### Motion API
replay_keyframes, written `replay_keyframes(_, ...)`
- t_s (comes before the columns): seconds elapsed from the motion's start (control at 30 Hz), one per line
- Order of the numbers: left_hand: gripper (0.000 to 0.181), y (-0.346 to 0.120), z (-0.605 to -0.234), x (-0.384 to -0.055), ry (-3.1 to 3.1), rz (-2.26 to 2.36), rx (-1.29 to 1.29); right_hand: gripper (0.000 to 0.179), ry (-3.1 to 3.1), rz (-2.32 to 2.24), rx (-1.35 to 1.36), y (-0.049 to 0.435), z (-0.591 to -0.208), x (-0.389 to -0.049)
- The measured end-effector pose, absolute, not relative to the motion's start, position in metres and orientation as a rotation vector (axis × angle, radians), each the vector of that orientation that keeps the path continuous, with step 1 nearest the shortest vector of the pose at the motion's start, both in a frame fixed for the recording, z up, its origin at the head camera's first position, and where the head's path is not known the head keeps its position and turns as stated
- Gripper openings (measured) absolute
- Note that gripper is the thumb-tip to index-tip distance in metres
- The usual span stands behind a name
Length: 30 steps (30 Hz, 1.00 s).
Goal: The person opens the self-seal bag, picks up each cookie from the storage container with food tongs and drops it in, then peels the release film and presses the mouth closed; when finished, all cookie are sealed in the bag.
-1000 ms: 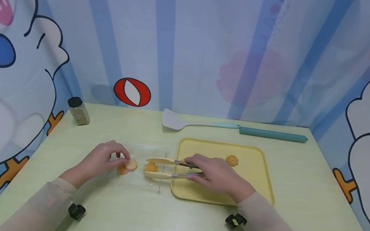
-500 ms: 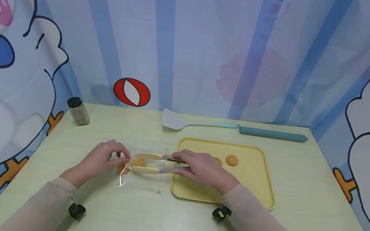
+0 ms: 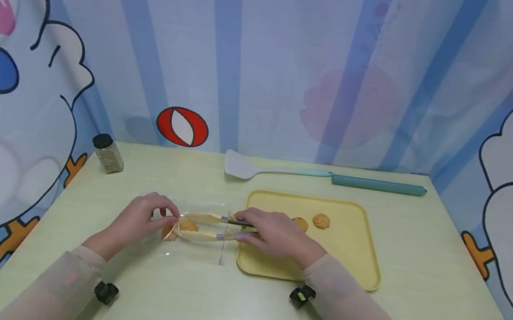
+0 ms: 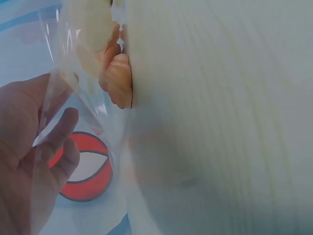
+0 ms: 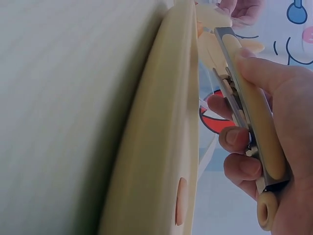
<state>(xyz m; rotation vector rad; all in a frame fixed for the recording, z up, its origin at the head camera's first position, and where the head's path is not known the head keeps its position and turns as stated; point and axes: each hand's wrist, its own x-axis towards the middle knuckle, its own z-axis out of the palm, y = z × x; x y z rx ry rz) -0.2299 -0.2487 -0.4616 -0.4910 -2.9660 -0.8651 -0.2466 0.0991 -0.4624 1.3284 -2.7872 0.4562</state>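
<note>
A clear plastic bag [image 3: 202,254] lies on the table in the head view. My left hand [image 3: 143,220] pinches its film between thumb and forefinger. Beige-tipped tongs [image 5: 254,112] are gripped in my right hand [image 3: 277,234], their ends inside the bag. Between those ends is a golden cookie [image 3: 188,225]; whether they squeeze it I cannot tell. Another swirled cookie [image 3: 169,233] lies deeper in the bag, partly behind the left fingertips. In the left wrist view, cookies [image 4: 117,81] show through the film beside the left hand [image 4: 29,127].
The yellow tray [image 3: 356,258] sits right of the bag, under my right hand. On it are a round cookie [image 3: 300,224], partly hidden, and a swirled cookie [image 3: 321,221]. Behind lie a spatula [image 3: 240,167] and a teal stick [image 3: 379,185]; a spice jar [image 3: 109,154] stands back left.
My right hand has moved left, carrying the tongs and cookie deeper into the bag toward my left hand. The film beside the left fingers has lifted. A tray cookie is more exposed.
</note>
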Motion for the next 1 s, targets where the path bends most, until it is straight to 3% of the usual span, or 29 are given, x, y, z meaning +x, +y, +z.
replay_keyframes(0.4,0.014,-0.253,-0.465,-0.23,-2.972,-0.864,-0.508,0.05,-2.755,0.519,1.294,0.117,-0.461,-0.241)
replay_keyframes(1.0,0.013,-0.252,-0.468,-0.229,-2.948,-0.873,-0.549,0.052,-2.747,0.539,0.989,0.215,-0.458,-0.217)
